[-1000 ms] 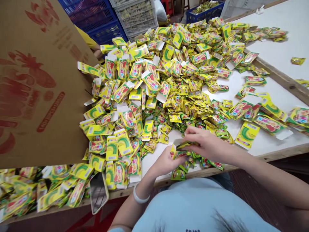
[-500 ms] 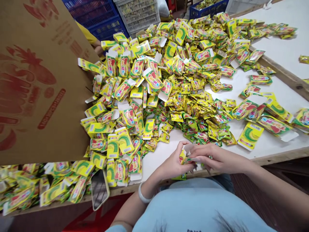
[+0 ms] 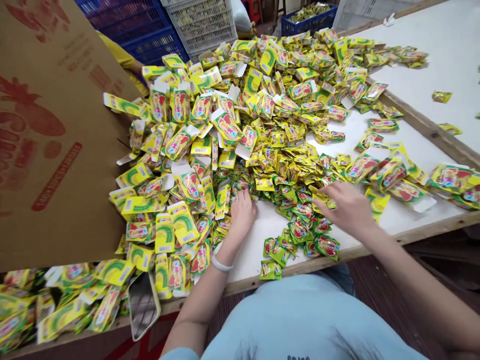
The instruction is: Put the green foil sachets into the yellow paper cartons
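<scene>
My left hand reaches into the near edge of the heap of small candy sachets, beside the yellow cartons. Its fingers point forward and down, and their tips are hidden, so any grip cannot be made out. My right hand, slightly blurred, hovers at the right side of the sachets with its fingers stretched out and apart, holding nothing visible. Between the hands, several green sachets lie loose near the table's front edge. Flat-sided yellow-green cartons, many with white flaps raised, are piled left of my left hand.
A large brown cardboard box stands at the left. A phone overhangs the front edge. Wooden strips border the white table. Stacked crates stand behind, and another person's yellow sleeve shows beside the box.
My hands were together on a small opened carton; now they are apart, left hand forward into the sachets, right hand forward and right. The carton is out of them. The view shifted slightly.
</scene>
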The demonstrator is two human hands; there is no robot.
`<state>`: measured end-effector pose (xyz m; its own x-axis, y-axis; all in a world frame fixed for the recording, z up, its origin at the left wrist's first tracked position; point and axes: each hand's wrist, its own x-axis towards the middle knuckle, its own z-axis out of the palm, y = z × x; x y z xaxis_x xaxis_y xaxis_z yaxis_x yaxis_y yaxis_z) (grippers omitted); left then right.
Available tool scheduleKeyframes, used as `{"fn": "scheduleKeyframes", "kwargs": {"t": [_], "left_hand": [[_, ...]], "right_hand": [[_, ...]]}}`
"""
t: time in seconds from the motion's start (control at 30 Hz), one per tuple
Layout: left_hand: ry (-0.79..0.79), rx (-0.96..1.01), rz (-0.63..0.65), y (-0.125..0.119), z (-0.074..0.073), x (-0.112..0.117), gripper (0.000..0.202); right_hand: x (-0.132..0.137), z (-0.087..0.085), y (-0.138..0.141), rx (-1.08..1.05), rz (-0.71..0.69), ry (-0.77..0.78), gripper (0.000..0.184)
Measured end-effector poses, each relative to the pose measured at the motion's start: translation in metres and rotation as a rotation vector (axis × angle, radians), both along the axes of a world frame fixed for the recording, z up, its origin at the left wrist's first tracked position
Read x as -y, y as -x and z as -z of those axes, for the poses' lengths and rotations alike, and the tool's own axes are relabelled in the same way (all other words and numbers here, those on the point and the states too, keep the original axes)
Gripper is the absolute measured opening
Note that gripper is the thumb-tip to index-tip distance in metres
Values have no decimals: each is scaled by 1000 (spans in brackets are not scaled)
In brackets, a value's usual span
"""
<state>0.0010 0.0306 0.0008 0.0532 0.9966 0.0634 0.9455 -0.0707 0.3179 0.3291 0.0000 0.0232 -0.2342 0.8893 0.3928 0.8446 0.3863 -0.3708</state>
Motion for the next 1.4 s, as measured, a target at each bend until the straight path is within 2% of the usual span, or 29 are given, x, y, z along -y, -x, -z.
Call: {"fn": "scheduleKeyframes", "kwargs": {"t": [0.1, 0.2, 0.3, 0.37, 0.43, 0.5, 0.57, 0.6, 0.7, 0.77, 0.9, 1.0, 1.07, 1.2, 1.3, 1.4], "left_hand": [[11, 4, 1, 7, 1, 4, 39], [2, 146, -39, 22, -10, 16, 34], [4, 642, -91, 32, -22, 32, 34], [57, 967, -123, 30, -27, 41, 36], [136, 1150, -169, 24, -31, 46, 42], [211, 1238, -193, 12, -35, 50, 47], [289, 1302, -171, -1, -40, 53, 48], [336, 1330, -147, -8, -43, 56, 48], [412, 1368, -77, -25, -49, 65, 50], [370, 1358, -66, -30, -50, 70, 48], [316, 1412, -117, -32, -47, 76, 47], [341, 1475, -158, -33, -45, 80, 48], [389, 1514, -153, -34, -43, 83, 47], [487, 1526, -160, -34, -38, 83, 46], [470, 1479, -185, -33, -37, 82, 49], [467, 1439, -161, -32, -40, 83, 52]], "right_hand": [[-7, 21, 60, 69, 72, 60, 40], [-15, 19, 93, 18, 52, 79, 31], [-13, 3, 95, -153, -158, 66, 26], [-8, -9, 90, -316, -273, 143, 23], [-1, -17, 87, -498, -333, 300, 20], [3, -22, 88, -645, -385, 484, 20], [4, -25, 92, -678, -440, 598, 20], [4, -26, 95, -639, -457, 606, 19], [3, -29, 106, -440, -468, 488, 16], [3, -29, 113, -391, -460, 419, 16], [10, -22, 123, -629, -358, 429, 9], [19, -12, 127, -789, -259, 490, 33], [23, -7, 129, -839, -203, 512, 31], [23, -8, 126, -825, -212, 529, 24], [19, -11, 123, -726, -303, 520, 23], [18, -8, 122, -704, -285, 462, 20]]}}
